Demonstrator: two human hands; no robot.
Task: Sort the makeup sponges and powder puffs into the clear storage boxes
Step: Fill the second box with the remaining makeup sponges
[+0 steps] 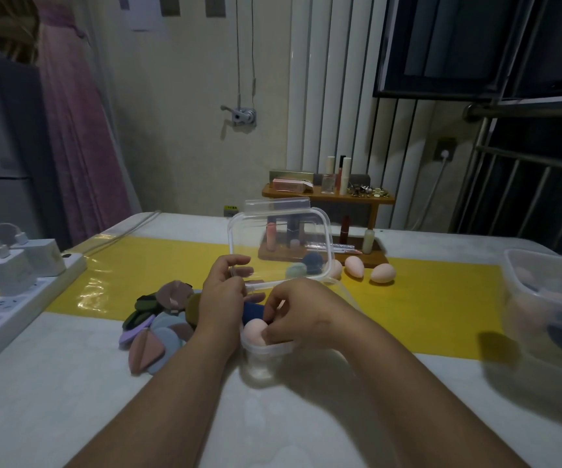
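A: How should the person pack this box well?

B: Press each sponge low, so the lid (278,238) can close later.

A: And the hands?

B: The left hand (224,292) pinches the lid edge. The right hand (295,312) grips the pink sponge (253,330) inside the clear box (266,352) on the counter (70,383).
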